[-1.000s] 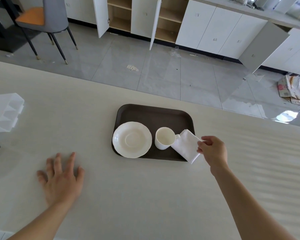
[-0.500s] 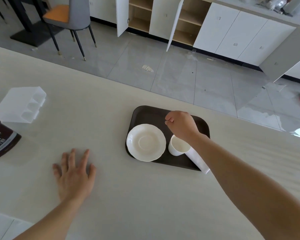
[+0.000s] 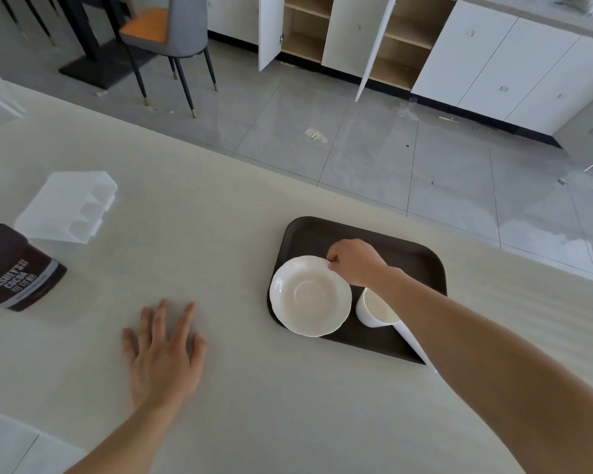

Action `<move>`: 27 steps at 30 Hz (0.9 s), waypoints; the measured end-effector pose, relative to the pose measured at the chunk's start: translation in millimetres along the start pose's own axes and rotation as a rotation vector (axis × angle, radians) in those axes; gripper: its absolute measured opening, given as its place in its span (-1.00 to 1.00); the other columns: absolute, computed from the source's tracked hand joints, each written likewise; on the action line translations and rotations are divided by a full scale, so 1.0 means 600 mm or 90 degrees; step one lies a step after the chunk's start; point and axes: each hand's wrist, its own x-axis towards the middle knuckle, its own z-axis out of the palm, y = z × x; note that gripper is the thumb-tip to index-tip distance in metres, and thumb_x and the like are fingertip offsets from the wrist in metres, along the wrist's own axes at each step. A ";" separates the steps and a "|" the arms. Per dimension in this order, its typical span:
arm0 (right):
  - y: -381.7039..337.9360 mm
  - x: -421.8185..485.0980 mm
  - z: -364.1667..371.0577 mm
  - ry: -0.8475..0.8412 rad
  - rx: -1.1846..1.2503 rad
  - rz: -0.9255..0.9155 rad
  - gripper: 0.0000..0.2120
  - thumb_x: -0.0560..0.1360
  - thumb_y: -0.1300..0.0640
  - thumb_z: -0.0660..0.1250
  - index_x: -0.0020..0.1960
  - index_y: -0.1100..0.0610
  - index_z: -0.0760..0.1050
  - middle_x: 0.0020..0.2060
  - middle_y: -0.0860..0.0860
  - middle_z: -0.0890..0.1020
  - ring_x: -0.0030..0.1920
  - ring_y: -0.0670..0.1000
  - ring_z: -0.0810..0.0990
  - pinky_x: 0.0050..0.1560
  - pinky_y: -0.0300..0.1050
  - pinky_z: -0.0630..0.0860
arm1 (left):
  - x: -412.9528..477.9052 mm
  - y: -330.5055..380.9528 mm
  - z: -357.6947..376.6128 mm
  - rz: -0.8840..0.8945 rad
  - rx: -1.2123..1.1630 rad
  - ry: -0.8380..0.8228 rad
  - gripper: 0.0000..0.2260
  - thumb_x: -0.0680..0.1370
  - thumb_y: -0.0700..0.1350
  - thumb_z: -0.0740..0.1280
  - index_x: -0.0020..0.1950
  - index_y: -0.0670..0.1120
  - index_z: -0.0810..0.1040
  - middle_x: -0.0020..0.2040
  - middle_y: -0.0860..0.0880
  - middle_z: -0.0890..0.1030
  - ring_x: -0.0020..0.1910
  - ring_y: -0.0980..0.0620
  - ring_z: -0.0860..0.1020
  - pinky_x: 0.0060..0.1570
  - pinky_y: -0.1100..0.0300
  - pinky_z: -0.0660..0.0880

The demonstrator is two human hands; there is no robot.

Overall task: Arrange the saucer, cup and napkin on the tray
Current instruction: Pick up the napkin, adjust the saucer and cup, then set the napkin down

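"HERSHEY'S COCOA" on brown pouch (image 3: 16,268)

A single head-worn wide-angle camera supplies the only view. It looks forward and steeply down from above the near edge of the table (image 3: 220,206), which fills the lower two thirds of the frame. Both forearms enter from the bottom edge; the left hand (image 3: 163,354) sits lower centre-left and the right hand (image 3: 356,263) right of centre, over the tray (image 3: 411,254). The upper third shows the tiled floor (image 3: 374,155) and the cabinets (image 3: 493,56) beyond. Straight lines bow toward the frame edges. No second view exists for overlap.
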 end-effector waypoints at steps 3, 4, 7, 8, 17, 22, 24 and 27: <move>0.003 0.008 0.001 -0.002 0.045 -0.004 -0.87 0.54 0.17 0.32 -0.05 0.12 0.65 -0.09 0.03 0.70 -0.04 0.09 0.63 0.02 0.03 0.59 | 0.000 -0.001 0.002 0.003 0.004 0.005 -0.47 0.49 0.12 0.10 0.46 0.09 0.41 0.52 -0.18 0.34 0.53 -0.24 0.20 0.49 -0.27 0.03; 0.005 0.011 0.000 -0.001 0.061 -0.001 -0.88 0.53 0.17 0.33 -0.05 0.13 0.65 -0.08 0.02 0.70 -0.05 0.08 0.63 0.03 0.03 0.59 | 0.001 -0.002 0.003 0.003 0.006 0.004 -0.47 0.49 0.12 0.10 0.46 0.10 0.41 0.52 -0.17 0.34 0.53 -0.24 0.20 0.49 -0.27 0.03; 0.012 0.016 0.001 0.000 0.104 0.018 -0.89 0.52 0.19 0.35 -0.05 0.13 0.66 -0.10 0.01 0.69 -0.17 0.03 0.62 0.01 -0.01 0.61 | 0.001 -0.004 0.007 0.002 0.014 0.004 -0.47 0.49 0.11 0.10 0.47 0.11 0.40 0.52 -0.16 0.34 0.53 -0.23 0.20 0.48 -0.27 0.04; 0.015 0.018 0.001 0.002 0.115 0.024 -0.89 0.53 0.19 0.35 -0.06 0.13 0.66 -0.11 0.00 0.69 -0.20 0.02 0.62 0.00 -0.01 0.62 | 0.001 -0.005 0.008 0.002 0.015 0.007 -0.47 0.49 0.11 0.10 0.46 0.11 0.40 0.51 -0.16 0.34 0.53 -0.23 0.21 0.48 -0.28 0.05; 0.038 0.037 -0.003 0.031 0.157 0.078 -0.89 0.54 0.20 0.35 -0.03 0.13 0.66 -0.17 0.05 0.72 -0.29 0.03 0.70 -0.07 -0.04 0.64 | 0.003 -0.008 0.014 0.006 0.025 0.006 -0.48 0.50 0.11 0.08 0.47 0.12 0.38 0.51 -0.16 0.34 0.53 -0.22 0.20 0.48 -0.26 0.04; 0.048 0.049 -0.004 0.067 0.218 0.118 -0.89 0.54 0.22 0.36 -0.06 0.15 0.66 -0.20 0.08 0.72 -0.30 0.05 0.71 -0.10 -0.03 0.67 | 0.002 -0.005 0.008 0.003 0.024 0.000 -0.47 0.50 0.11 0.07 0.48 0.12 0.37 0.52 -0.16 0.33 0.54 -0.21 0.19 0.49 -0.26 0.04; 0.051 0.054 -0.005 0.076 0.249 0.140 -0.90 0.54 0.22 0.36 -0.05 0.17 0.66 -0.18 0.10 0.71 -0.29 0.08 0.72 -0.07 0.03 0.68 | 0.002 -0.004 0.006 0.000 0.024 -0.007 -0.47 0.50 0.11 0.07 0.48 0.12 0.37 0.53 -0.16 0.33 0.54 -0.21 0.18 0.50 -0.26 0.03; 0.056 0.062 -0.006 0.085 0.293 0.173 -0.92 0.55 0.23 0.36 -0.04 0.18 0.64 -0.16 0.11 0.71 -0.29 0.10 0.72 -0.04 0.07 0.69 | 0.002 -0.003 0.002 -0.002 0.025 -0.018 -0.46 0.50 0.11 0.07 0.49 0.12 0.36 0.54 -0.16 0.31 0.55 -0.21 0.17 0.50 -0.26 0.02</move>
